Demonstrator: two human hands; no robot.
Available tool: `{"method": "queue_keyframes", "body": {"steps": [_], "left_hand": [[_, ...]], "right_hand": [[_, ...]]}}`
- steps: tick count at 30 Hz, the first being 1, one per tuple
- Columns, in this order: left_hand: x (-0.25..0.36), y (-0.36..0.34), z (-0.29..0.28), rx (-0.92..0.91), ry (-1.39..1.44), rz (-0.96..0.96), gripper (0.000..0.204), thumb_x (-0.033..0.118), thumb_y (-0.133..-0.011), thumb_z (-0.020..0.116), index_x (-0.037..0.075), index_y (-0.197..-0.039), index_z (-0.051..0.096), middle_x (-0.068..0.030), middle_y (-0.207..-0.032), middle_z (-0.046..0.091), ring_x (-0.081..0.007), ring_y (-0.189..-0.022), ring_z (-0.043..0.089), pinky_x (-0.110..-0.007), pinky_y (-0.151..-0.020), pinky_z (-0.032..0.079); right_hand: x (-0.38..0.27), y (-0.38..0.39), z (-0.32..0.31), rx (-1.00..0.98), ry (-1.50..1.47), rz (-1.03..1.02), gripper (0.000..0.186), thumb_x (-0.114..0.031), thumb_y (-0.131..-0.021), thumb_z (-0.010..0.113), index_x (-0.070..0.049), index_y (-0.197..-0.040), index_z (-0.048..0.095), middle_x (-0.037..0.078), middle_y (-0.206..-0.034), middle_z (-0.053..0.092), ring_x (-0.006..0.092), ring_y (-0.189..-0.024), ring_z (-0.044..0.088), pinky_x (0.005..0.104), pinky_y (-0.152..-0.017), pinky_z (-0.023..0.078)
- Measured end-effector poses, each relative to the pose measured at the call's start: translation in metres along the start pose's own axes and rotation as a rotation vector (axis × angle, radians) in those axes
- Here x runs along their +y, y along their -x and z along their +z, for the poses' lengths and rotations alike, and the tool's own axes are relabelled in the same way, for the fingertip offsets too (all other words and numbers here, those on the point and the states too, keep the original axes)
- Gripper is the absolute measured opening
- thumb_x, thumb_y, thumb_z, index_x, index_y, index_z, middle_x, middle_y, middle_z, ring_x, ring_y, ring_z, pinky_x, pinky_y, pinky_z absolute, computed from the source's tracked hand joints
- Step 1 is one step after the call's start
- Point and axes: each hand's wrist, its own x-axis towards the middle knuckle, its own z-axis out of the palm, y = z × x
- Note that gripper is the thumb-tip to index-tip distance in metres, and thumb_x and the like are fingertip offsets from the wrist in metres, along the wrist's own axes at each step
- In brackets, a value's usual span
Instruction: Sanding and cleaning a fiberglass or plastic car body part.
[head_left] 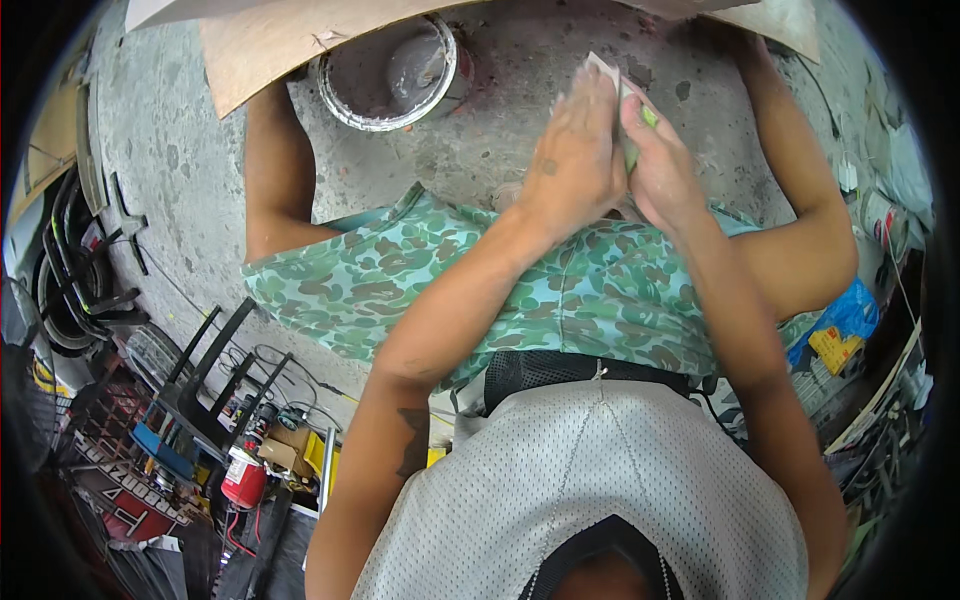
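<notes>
My left hand (572, 155) is raised just above the floor between my knees, its fingers stretched out and slightly smeared by motion. Facing it, my right hand (662, 170) has its thumb up and its fingers curled around a thin, flat, pale-and-green piece (630, 150). The piece stands on edge between my two palms; a whitish corner pokes out past the fingertips. Its exact kind cannot be made out. Left of the hands stands a round bucket (462, 78) with a residue-crusted rim and greyish matter inside.
A thin brown board (290, 48) arches over my lower legs at the far side. Stained concrete floor (185, 195) surrounds me. At left lie a black metal frame (205, 385), a red bottle (243, 482) and assorted clutter. A blue plastic bag (852, 308) lies at right.
</notes>
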Motion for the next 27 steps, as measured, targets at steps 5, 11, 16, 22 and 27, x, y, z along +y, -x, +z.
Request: {"method": "queue_keyframes", "body": {"steps": [5,11,16,22,27], "left_hand": [[-0.062,-0.018,-0.027,-0.061,0.687,-0.651,0.042,0.009,-0.083,0.054,-0.011,-0.119,0.058,-0.0239,-0.106,0.069,-0.0362,-0.099,0.07,-0.044,-0.09,0.056],[-0.055,-0.018,-0.066,-0.014,1.514,-0.985,0.026,0.008,-0.089,0.06,-0.011,-0.106,0.064,-0.0178,-0.101,0.072,-0.0269,-0.089,0.073,-0.039,-0.086,0.062],[-0.039,-0.017,-0.049,-0.289,1.426,-0.891,0.039,0.024,-0.097,0.064,-0.006,-0.123,0.06,-0.016,-0.114,0.07,-0.0241,-0.103,0.071,-0.038,-0.095,0.057],[-0.021,-0.015,-0.046,-0.288,1.234,-0.947,0.035,0.026,-0.1,0.063,-0.005,-0.117,0.064,-0.0104,-0.103,0.071,-0.0164,-0.09,0.07,-0.033,-0.083,0.059],[-0.018,-0.014,-0.054,-0.298,1.309,-0.878,0.032,0.024,-0.101,0.062,-0.006,-0.108,0.067,-0.0117,-0.101,0.072,-0.0162,-0.083,0.07,-0.031,-0.077,0.059]], "right_hand": [[-0.02,0.012,-0.025,0.051,0.269,-0.108,0.039,-0.03,-0.102,0.061,0.001,-0.125,0.06,0.004,-0.111,0.066,0.0103,-0.1,0.059,0.0267,-0.086,0.048],[-0.03,-0.006,-0.038,0.233,0.313,-0.228,0.026,-0.029,-0.099,0.067,-0.003,-0.103,0.064,-0.003,-0.093,0.063,0.0047,-0.081,0.053,0.0227,-0.072,0.042],[-0.016,-0.003,-0.022,0.115,0.206,-0.173,0.031,-0.032,-0.097,0.069,-0.003,-0.107,0.062,-0.001,-0.098,0.065,0.006,-0.086,0.057,0.024,-0.075,0.046],[-0.019,0.007,-0.012,-0.117,0.664,-0.282,0.049,-0.035,-0.095,0.071,0.0,-0.127,0.056,0.007,-0.109,0.068,0.0101,-0.094,0.062,0.026,-0.081,0.052],[-0.047,-0.016,-0.054,0.077,0.558,-0.178,0.046,-0.029,-0.097,0.067,-0.002,-0.133,0.057,0.009,-0.111,0.068,0.0115,-0.099,0.063,0.026,-0.083,0.053]]}}
